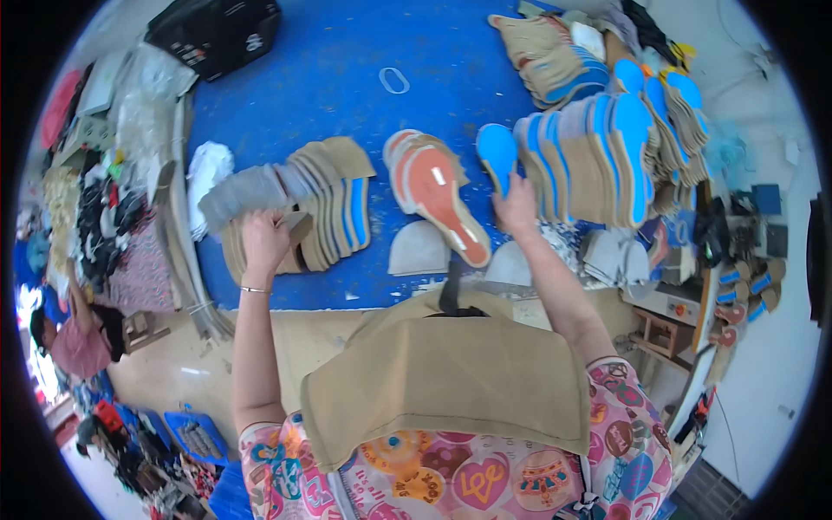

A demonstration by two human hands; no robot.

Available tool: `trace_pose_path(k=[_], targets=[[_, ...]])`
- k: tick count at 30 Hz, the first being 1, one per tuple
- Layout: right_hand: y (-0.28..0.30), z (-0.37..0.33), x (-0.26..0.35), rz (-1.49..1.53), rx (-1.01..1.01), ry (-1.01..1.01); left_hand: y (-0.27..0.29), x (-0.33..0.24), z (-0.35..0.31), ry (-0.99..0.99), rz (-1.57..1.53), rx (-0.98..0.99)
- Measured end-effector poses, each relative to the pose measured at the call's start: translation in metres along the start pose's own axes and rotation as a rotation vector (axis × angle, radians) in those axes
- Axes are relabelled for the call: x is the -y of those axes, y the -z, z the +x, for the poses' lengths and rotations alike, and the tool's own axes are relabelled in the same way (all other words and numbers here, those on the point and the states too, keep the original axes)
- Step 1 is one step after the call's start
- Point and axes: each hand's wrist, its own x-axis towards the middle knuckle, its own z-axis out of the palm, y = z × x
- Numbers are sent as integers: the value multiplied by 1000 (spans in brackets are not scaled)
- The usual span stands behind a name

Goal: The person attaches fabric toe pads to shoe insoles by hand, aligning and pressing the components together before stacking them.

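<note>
My right hand (517, 208) is closed on the lower part of a blue-topped insole (497, 149), which points away from me beside a tightly packed row of tan and blue insoles (581, 160). At the left, my left hand (265, 239) has its fingers pinched at the near side of another row of tan, grey and blue insoles (334, 208). What those fingers hold, if anything, is hidden by the hand. Between the two hands lies a small stack of shoe soles (442, 186), the top one orange-red with white patches and a tan edge.
Grey half-round pieces (419, 250) lie at the near edge of the blue table (338, 95). More insoles (555, 69) are piled far right. A black bag (217, 35) and a white ring (393, 81) lie at the back. A person (82, 338) is at the far left.
</note>
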Motion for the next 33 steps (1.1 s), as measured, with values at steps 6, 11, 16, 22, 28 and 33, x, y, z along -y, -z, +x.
trace_pose_path(k=[6,11,16,22,28,33], targets=[[24,19,-19,192,-12,96,5,13,-41,428,-2118,247],[93,20,29,1295,316,-143,-3,-32,-73,245,-2498,255],[117,-10,110,1545,298,-213,1,-71,-72,62,-2566,199],[121,-65,177,1253,1086,183,5,-90,-67,-108,-2649,199],[92,-73,179,1278,1068,468,3,-87,-77,-285,-2733,264],[97,-70,182,1266,1071,465,5,-85,-80,-235,-2626,222]])
